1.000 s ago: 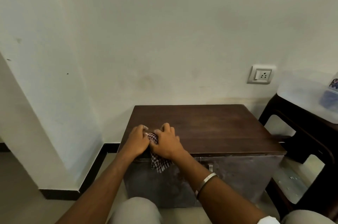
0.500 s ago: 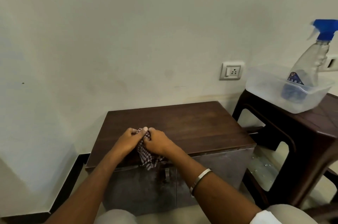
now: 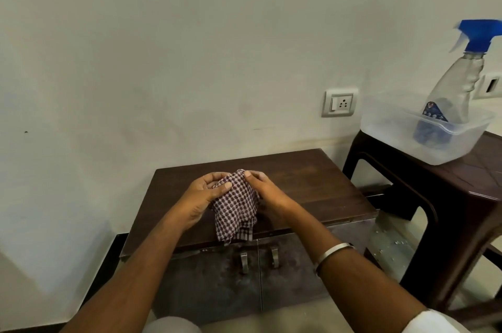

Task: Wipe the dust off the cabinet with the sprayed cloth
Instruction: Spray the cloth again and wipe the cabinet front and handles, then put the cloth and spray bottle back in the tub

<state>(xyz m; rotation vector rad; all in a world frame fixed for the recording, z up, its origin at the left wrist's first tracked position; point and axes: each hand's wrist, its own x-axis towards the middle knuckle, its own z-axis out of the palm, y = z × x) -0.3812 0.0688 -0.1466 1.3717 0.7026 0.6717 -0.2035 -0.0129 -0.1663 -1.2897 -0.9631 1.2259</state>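
A low cabinet [image 3: 312,183] with a dark brown wooden top and two grey metal doors stands against the wall. A checked red-and-white cloth [image 3: 235,205] is bunched above the front middle of the top, its lower end hanging over the front edge. My left hand [image 3: 202,196] grips the cloth's left side, thumb on top. My right hand [image 3: 267,194] pinches its upper right side. A steel bangle circles my right wrist.
A dark plastic stool [image 3: 445,196] stands right of the cabinet, carrying a clear plastic tub [image 3: 402,131] with a blue-topped spray bottle [image 3: 459,88] in it. A wall socket [image 3: 339,103] sits above the cabinet's right end. Two door handles [image 3: 258,260] face me.
The view has swung right, bringing the stool, tub and bottle into sight. Both hands have lifted the cloth slightly and spread it wider between them.
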